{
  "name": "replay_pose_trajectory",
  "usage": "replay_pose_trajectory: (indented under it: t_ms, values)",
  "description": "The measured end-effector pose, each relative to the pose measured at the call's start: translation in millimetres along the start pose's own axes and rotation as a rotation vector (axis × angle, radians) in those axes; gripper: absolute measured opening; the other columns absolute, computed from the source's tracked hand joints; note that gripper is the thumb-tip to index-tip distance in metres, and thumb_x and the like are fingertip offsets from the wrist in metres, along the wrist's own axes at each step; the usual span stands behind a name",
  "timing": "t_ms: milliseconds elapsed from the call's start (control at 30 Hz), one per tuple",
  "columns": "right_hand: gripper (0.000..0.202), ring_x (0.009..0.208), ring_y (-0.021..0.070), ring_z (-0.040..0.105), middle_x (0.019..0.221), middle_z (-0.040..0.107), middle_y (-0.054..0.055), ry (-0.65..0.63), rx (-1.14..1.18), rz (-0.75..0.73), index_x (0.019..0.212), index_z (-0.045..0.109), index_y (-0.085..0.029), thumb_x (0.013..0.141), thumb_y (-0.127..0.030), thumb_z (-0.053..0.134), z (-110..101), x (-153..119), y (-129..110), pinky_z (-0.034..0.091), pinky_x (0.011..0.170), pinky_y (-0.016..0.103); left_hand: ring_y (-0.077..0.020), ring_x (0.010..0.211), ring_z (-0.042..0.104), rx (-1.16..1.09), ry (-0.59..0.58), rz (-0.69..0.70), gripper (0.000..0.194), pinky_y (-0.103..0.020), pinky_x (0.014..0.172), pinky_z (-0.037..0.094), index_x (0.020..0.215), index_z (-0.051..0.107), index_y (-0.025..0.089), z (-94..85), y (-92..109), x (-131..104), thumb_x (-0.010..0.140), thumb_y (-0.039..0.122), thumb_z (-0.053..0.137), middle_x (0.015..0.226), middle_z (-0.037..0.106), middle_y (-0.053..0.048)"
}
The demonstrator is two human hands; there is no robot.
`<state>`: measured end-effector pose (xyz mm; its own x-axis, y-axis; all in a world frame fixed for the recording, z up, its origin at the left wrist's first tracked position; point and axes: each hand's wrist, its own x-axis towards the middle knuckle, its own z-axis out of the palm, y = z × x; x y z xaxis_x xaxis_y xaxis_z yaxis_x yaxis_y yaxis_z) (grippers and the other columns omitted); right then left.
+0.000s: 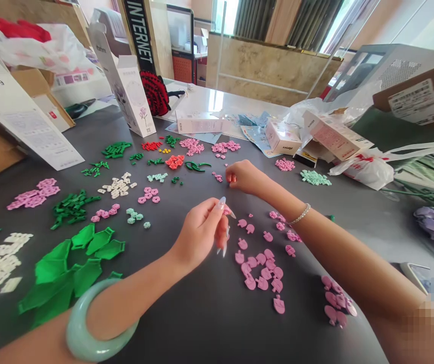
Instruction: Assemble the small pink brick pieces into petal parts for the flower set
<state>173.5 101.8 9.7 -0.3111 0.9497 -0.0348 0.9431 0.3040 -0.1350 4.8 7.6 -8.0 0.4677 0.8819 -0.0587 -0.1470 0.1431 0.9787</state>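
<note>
The left hand (204,227) pinches a pink piece (226,211), mostly hidden by fingertips. The right hand (245,178) curls near pink bits (217,176) at its nine o'clock — I cannot tell whether it grips anything. Toward eight o'clock on the worktop (186,323), a bangle (78,326) partly hides green leaves (52,263).

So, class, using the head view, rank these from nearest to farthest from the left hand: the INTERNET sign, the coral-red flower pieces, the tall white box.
From the left hand:
1. Coral-red flower pieces: on the table, beyond the hand.
2. Tall white box: farther back, to the left.
3. INTERNET sign: behind the box.
</note>
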Motion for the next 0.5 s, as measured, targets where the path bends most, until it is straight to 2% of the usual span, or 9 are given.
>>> replay_pose_trajectory:
  t_ms: [167,300,400,500]
  values:
    - [0.018,0.071,0.0151,0.057,0.078,0.066,0.005,-0.016,-0.011,-0.014,0.076,0.067,-0.014,0.063,-0.006,0.057,6.0,1.4,-3.4,0.038,0.061,0.023,-0.0036,0.033,0.046,-0.012,0.016,0.0,0.024,-0.018,0.045,0.045,0.077,0.048,0.016,-0.1,-1.4,-0.3,0.094,0.028,0.036,0.052,0.046,0.007]
    - [0.019,0.07,0.0167,0.057,0.074,0.065,0.007,-0.001,0.0,-0.007,0.07,0.067,-0.013,0.06,-0.003,0.054,10.0,5.6,-8.2,0.037,0.061,0.025,-0.003,0.033,0.045,-0.023,0.031,-0.007,0.026,-0.018,0.047,0.046,0.077,0.047,0.016,0.0,-1.7,-0.6,0.095,0.028,0.034,0.052,0.046,0.008]
    - [0.019,0.068,0.0156,0.057,0.07,0.065,0.005,0.017,0.049,-0.011,0.067,0.066,-0.012,0.058,-0.002,0.053,3.2,3.7,-14.3,0.039,0.063,0.025,-0.0037,0.033,0.045,-0.016,0.054,0.003,0.026,-0.018,0.044,0.045,0.077,0.046,0.016,0.2,-1.8,-0.4,0.096,0.03,0.033,0.053,0.046,0.007]
    - [0.018,0.066,0.012,0.057,0.072,0.065,0.002,0.037,0.155,-0.021,0.073,0.066,-0.013,0.061,-0.007,0.054,-10.6,-7.7,-19.4,0.042,0.063,0.023,-0.0043,0.034,0.044,-0.018,0.104,-0.002,0.028,-0.017,0.037,0.041,0.076,0.045,0.017,0.2,-2.9,0.5,0.096,0.032,0.033,0.055,0.046,0.006]
